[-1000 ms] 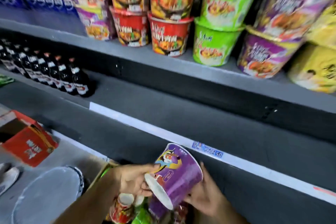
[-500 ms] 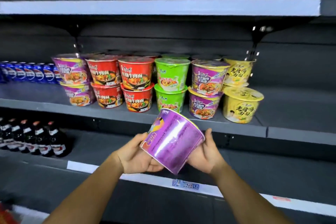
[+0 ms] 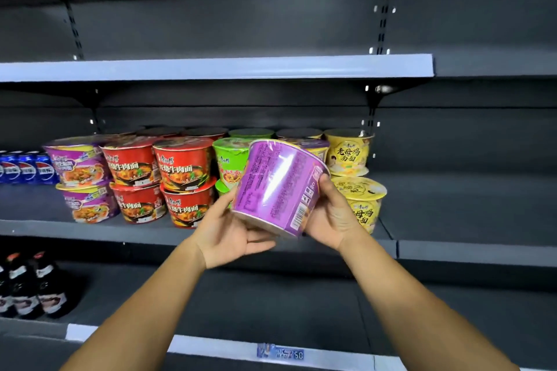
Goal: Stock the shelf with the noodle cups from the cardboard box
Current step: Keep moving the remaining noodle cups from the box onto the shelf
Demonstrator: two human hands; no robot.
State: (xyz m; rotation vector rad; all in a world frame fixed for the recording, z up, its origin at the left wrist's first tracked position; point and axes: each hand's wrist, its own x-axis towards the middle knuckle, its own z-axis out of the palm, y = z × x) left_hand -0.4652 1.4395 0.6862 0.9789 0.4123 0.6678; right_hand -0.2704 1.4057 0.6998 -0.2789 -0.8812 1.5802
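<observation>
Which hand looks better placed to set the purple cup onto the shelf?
Probably the left hand: it cups the purple cup from beneath, carrying its base. The right hand only steadies the side near the rim, beside the yellow cups.

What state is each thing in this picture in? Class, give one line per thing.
Purple cup: held tilted in both hands, lid sealed.
Left hand: under the cup's base.
Right hand: on the cup's side.
Red cups: upright, stacked two high.
Yellow cups: stacked two high, the lower one tilted forward.
Cans: upright in a row.
Bottles: upright, capped.
</observation>
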